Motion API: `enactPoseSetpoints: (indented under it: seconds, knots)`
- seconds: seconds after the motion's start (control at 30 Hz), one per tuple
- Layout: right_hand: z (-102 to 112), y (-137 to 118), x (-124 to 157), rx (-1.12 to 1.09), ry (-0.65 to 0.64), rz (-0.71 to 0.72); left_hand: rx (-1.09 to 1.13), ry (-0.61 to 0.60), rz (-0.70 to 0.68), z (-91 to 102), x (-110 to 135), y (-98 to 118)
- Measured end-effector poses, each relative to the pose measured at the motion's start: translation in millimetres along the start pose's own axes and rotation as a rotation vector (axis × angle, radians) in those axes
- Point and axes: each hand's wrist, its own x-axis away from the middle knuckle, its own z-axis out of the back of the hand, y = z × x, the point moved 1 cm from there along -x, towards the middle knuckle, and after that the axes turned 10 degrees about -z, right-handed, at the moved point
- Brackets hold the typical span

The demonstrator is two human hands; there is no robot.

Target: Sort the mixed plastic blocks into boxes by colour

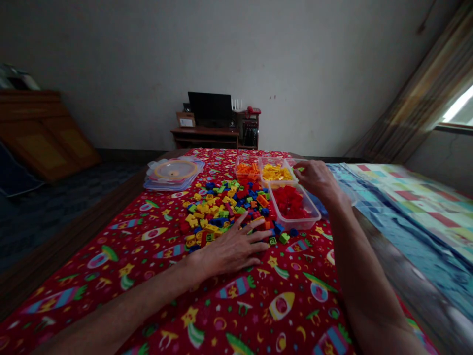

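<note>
A pile of mixed toy building bricks (210, 212) in yellow, blue, green, red and orange lies on a red patterned cloth (148, 276). My left hand (238, 244) rests at the pile's near edge, fingers spread, holding nothing. My right hand (318, 180) is over the far right side of the clear containers, its fingers curled; anything between them is too small to make out. Beneath it, a further container is mostly hidden. One clear container holds red bricks (290, 202), another yellow bricks (275, 172), a third orange bricks (247, 170).
Stacked clear lids (173, 172) lie at the far left of the cloth. Behind the table stands a desk with a black monitor (210, 107). A bed with a chequered cover (417, 197) is on the right, a wooden cabinet (40, 133) on the left.
</note>
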Motion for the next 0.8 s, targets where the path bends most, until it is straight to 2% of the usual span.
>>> enactPoseSetpoints:
  seconds: [0.23,0.5,0.67,0.8]
  knots:
    - [-3.9,-32.2,13.1,0.043,-0.108,0.118,-0.082,0.102,0.171,-1.8,15.7,-40.2]
    - [-7.8,-72.4,39.2,0.015,-0.293,0.364,0.038,0.295,0.442,10.7,33.8,-75.8]
    - [-28.9,-93.7,56.0,0.065,-0.549,0.515,0.115,0.296,0.572,18.0,45.9,-96.7]
    - [-47.6,-103.5,71.8,0.065,-0.515,0.582,0.142,0.269,0.631,23.5,47.5,-98.3]
